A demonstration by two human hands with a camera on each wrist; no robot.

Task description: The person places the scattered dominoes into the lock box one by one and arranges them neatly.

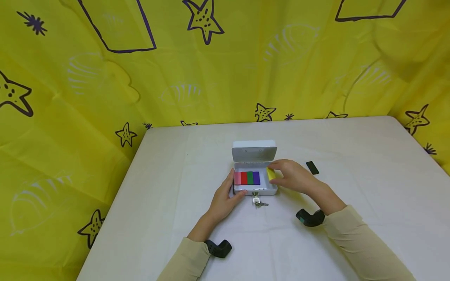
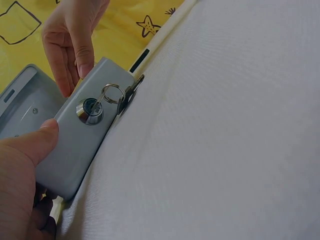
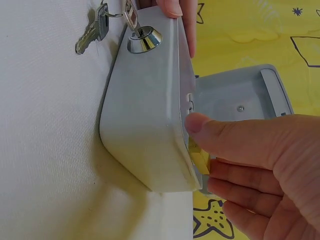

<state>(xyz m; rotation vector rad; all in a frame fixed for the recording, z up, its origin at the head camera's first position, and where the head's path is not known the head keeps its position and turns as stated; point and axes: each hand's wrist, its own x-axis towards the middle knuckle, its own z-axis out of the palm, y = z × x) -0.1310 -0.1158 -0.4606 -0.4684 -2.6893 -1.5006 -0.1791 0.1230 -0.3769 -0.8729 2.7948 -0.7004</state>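
A small grey metal cash box sits on the table with its lid raised at the back. Pink, red, green and purple blocks lie side by side in its left part. My left hand grips the box's left end, thumb on the front edge and fingers along the side. At the right end, my right hand pinches a yellow block between thumb and fingers, tilted at the box's inner right side. A key stands in the front lock.
On the same ring, a second key hangs down in front of the box. Right of the box lies a small dark flat rectangular piece. The white-covered table meets a yellow patterned curtain at its back and sides.
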